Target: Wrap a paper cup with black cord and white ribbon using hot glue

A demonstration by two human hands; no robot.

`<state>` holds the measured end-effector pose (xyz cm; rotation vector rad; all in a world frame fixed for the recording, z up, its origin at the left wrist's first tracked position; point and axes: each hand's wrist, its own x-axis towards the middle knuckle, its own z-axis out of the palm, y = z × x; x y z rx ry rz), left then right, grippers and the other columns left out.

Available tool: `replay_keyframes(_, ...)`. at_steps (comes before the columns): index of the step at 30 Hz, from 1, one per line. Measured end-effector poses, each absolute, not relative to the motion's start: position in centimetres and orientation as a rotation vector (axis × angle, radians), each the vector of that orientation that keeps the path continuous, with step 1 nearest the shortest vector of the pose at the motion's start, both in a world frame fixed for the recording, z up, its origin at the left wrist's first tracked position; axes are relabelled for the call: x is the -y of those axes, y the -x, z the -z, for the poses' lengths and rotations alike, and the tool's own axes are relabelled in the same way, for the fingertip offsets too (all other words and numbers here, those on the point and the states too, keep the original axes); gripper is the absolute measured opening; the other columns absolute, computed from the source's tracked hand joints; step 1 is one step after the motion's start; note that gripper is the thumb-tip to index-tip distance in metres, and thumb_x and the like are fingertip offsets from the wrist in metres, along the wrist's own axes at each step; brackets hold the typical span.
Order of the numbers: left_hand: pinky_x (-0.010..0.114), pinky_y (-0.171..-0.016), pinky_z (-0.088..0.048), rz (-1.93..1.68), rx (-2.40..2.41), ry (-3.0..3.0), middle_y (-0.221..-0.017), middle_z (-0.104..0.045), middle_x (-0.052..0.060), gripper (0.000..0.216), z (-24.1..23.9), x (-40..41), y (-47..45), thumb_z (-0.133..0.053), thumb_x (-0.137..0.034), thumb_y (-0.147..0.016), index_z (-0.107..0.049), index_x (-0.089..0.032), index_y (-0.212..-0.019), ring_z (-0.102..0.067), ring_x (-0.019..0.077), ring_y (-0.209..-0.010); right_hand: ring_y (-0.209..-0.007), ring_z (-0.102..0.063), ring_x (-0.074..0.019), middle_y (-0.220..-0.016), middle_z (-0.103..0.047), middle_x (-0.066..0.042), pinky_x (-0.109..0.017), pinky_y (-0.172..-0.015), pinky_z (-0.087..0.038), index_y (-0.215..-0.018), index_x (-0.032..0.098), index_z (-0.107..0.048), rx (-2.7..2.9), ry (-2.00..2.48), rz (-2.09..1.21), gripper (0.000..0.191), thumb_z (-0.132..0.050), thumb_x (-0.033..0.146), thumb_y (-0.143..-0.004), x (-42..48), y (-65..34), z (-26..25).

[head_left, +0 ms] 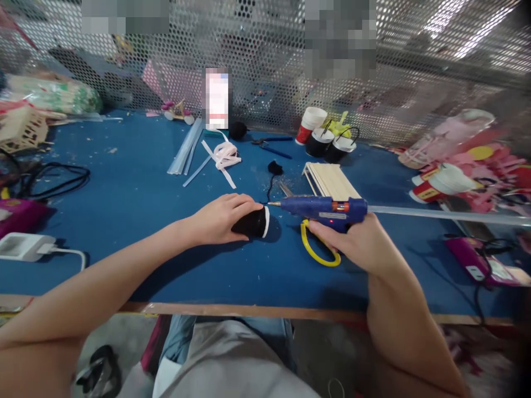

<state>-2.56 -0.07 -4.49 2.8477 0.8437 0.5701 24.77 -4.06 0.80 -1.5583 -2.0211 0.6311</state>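
My left hand (pixel 224 218) is closed around a black cup with a white rim (pixel 254 222), which lies on its side on the blue table. In my right hand (pixel 360 243) is a blue glue gun (pixel 315 207) with a long clear glue stick coming out of its back. Its metal nozzle points left, right by the cup's rim; whether they touch I cannot tell. Scissors with a yellow handle (pixel 309 249) lie under my right hand, partly hidden. A thin black cord (pixel 271 185) runs from near the cup to a small black tuft (pixel 275 167).
Behind the cup lie a pale ribbon bundle (pixel 226 155), clear glue sticks (pixel 186 146) and pliers (pixel 271 146). Black cups with cord handles (pixel 338 149) and a wooden stick rack (pixel 334 179) stand right of centre. Paper cups (pixel 440 185) lie far right; a white plug (pixel 27 247) lies left.
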Motion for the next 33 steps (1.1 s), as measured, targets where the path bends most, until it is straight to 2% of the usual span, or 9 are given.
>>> replay_keyframes(4, 0.042, -0.095, -0.041, -0.605, -0.871, -2.868, -0.122, -0.053, 0.013, 0.054, 4.6, -0.2, 2.7, -0.064, -0.032, -0.077, -0.043, -0.015, -0.125, -0.051, 0.0264, -0.11, -0.057, -0.058, -0.0177, -0.058, -0.06, -0.001, -0.03, -0.056, -0.047, -0.057, 0.021, -0.053, 2.119, 1.504, -0.46, 0.025, -0.059, 0.039, -0.074, 4.2, -24.8, -0.4)
replay_keyframes(7, 0.041, -0.096, -0.041, -0.611, -0.874, -2.871, -0.123, -0.053, 0.013, 0.053, 4.7, -0.3, 2.8, -0.063, -0.03, -0.078, -0.044, -0.015, -0.125, -0.05, 0.0256, -0.109, -0.061, -0.061, -0.0191, -0.062, -0.063, -0.002, -0.03, -0.058, -0.047, -0.063, 0.021, -0.057, 2.121, 1.513, -0.415, 0.019, -0.058, 0.036, -0.074, 4.4, -24.5, -0.3)
replay_keyframes(14, 0.041, -0.096, -0.04, -0.61, -0.872, -2.865, -0.124, -0.052, 0.013, 0.053, 4.6, -0.3, 2.9, -0.063, -0.029, -0.079, -0.043, -0.017, -0.126, -0.049, 0.0252, -0.109, -0.044, -0.051, -0.0142, -0.046, -0.053, -0.001, -0.027, -0.044, -0.04, -0.058, 0.02, -0.06, 2.207, 1.528, -0.294, 0.024, -0.052, 0.033, -0.076, 4.7, -23.8, -0.4)
replay_keyframes(21, 0.041, -0.096, -0.04, -0.614, -0.868, -2.831, -0.124, -0.052, 0.012, 0.053, 4.6, -0.4, 2.9, -0.062, -0.031, -0.079, -0.043, -0.018, -0.127, -0.049, 0.0258, -0.109, -0.05, -0.051, -0.0182, -0.045, -0.048, -0.002, -0.03, -0.048, -0.039, -0.077, 0.024, -0.07, 2.451, 1.301, -0.218, 0.026, -0.047, 0.037, -0.078, 4.3, -24.6, -0.9)
replay_keyframes(27, 0.041, -0.097, -0.039, -0.605, -0.866, -2.828, -0.125, -0.051, 0.013, 0.054, 4.6, -0.4, 2.9, -0.063, -0.03, -0.078, -0.043, -0.017, -0.127, -0.049, 0.0261, -0.11, -0.051, -0.051, -0.0159, -0.06, -0.059, -0.004, -0.029, -0.048, -0.042, -0.077, 0.021, -0.066, 2.275, 1.406, -0.339, 0.021, -0.05, 0.034, -0.081, 4.9, -24.1, -0.6)
replay_keyframes(33, 0.042, -0.097, -0.04, -0.617, -0.864, -2.781, -0.124, -0.051, 0.014, 0.057, 4.5, -0.5, 3.0, -0.065, -0.031, -0.077, -0.042, -0.016, -0.127, -0.048, 0.0267, -0.113, -0.051, -0.049, -0.0137, -0.06, -0.057, -0.001, -0.027, -0.049, -0.041, -0.067, 0.022, -0.057, 2.249, 1.45, -0.386, 0.012, -0.057, 0.029, -0.077, 5.4, -24.0, -0.1)
